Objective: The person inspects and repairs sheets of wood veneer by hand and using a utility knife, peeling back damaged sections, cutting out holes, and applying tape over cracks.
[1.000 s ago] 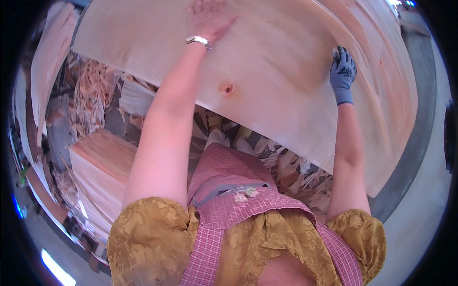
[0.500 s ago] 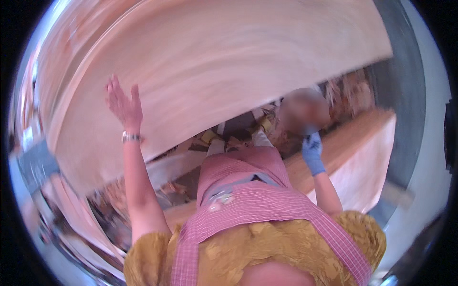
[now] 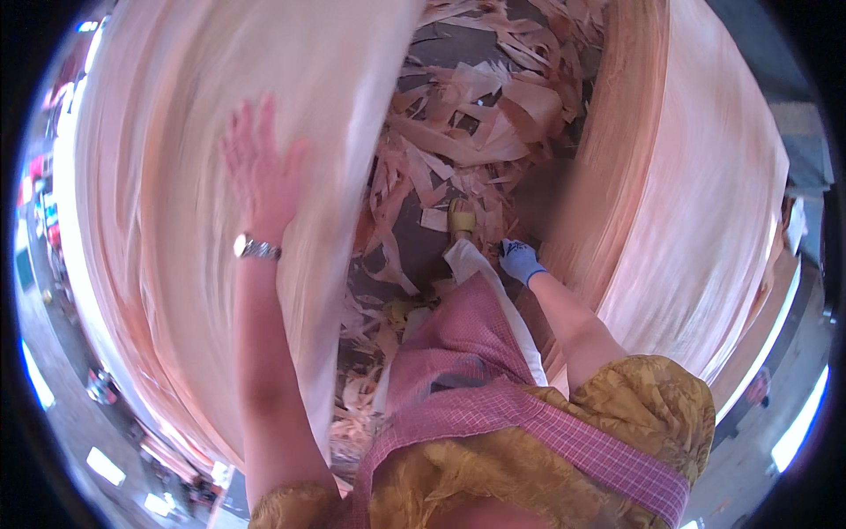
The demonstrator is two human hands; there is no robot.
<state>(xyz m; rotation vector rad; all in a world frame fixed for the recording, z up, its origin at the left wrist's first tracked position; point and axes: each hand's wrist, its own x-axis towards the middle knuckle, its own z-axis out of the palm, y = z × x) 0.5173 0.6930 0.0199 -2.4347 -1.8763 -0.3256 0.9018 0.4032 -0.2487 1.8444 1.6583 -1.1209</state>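
My left hand is bare, with a metal watch on the wrist. Its fingers are spread over the pale wood veneer sheets stacked at the left; it looks laid flat on them, though contact is hard to judge. My right hand wears a blue and white glove with dark fingertips. It hangs low beside the right-hand veneer stack, fingers curled. A blurred dark patch lies just beyond it, so whatever the fingers hold cannot be made out.
Torn veneer strips litter the dark floor in the gap between the two tall stacks. My foot in a yellow sandal stands among them. At the far left, a grey workshop floor shows with small blurred objects.
My view has turned, so the stacks now stand left and right of the gap. My left hand stays over the left sheets, fingers wider apart. The gloved hand appears lower and further left.
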